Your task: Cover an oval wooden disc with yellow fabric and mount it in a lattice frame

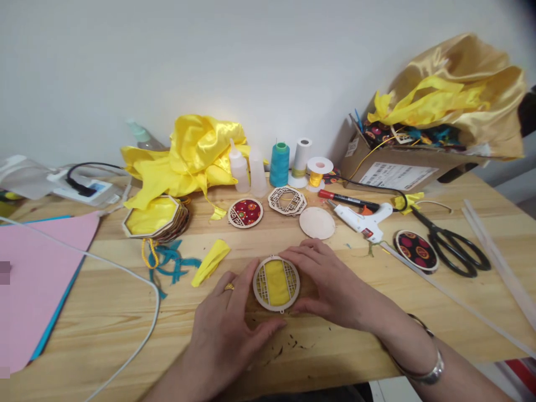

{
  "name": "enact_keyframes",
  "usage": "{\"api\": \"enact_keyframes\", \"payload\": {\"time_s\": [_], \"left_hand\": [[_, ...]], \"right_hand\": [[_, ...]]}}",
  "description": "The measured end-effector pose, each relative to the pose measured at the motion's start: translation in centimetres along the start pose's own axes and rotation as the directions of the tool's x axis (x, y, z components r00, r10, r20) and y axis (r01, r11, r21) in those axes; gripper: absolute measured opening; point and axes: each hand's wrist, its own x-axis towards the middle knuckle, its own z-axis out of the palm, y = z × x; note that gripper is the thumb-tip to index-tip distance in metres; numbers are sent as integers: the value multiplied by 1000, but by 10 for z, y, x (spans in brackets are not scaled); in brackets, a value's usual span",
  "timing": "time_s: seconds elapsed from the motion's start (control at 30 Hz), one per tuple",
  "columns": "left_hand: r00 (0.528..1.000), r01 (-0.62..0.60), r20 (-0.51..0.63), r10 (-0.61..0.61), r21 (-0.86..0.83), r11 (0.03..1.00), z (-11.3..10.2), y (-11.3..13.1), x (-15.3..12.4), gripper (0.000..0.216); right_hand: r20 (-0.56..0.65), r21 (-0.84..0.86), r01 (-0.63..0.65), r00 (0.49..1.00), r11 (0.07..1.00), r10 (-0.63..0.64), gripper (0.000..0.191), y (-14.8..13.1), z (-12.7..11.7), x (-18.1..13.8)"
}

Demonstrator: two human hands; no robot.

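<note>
Between my hands is a round wooden lattice frame (276, 283) with yellow fabric behind it and small loops at top and bottom. My left hand (230, 318) curves around its left edge, thumb below, with a ring on one finger. From the right, my right hand (324, 282) grips the opposite edge with fingers at the top and thumb low. A strip of yellow fabric (211, 262) lies just beyond my left hand. Past my right hand are a plain wooden disc (317, 223), an unfilled lattice frame (287, 200) and a round frame with red fabric (245, 213).
A white glue gun (364, 220), black scissors (456, 245) and a dark patterned disc (416, 250) lie right. Yellow satin (196, 159), stacked octagonal frames (153, 218) and teal scraps (173, 262) are left. Thread spools (280, 164) and a cardboard box (393, 164) stand behind. A white cable (142, 276) crosses left.
</note>
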Motion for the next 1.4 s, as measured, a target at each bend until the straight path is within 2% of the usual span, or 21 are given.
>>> {"api": "enact_keyframes", "payload": {"time_s": [0.37,0.63,1.4], "left_hand": [[999,-12,-31,12,8,1000,1,1,1,78],[994,-77,-69,79,37,996,0,0,3,76],[997,-44,-62,48,59,997,3,-2,3,74]], "right_hand": [[14,9,-5,1000,1000,5,68,-1,0,0],[6,28,7,1000,1000,-7,64,0,1,0],[-16,-15,23,1000,1000,-23,62,3,5,0]]}}
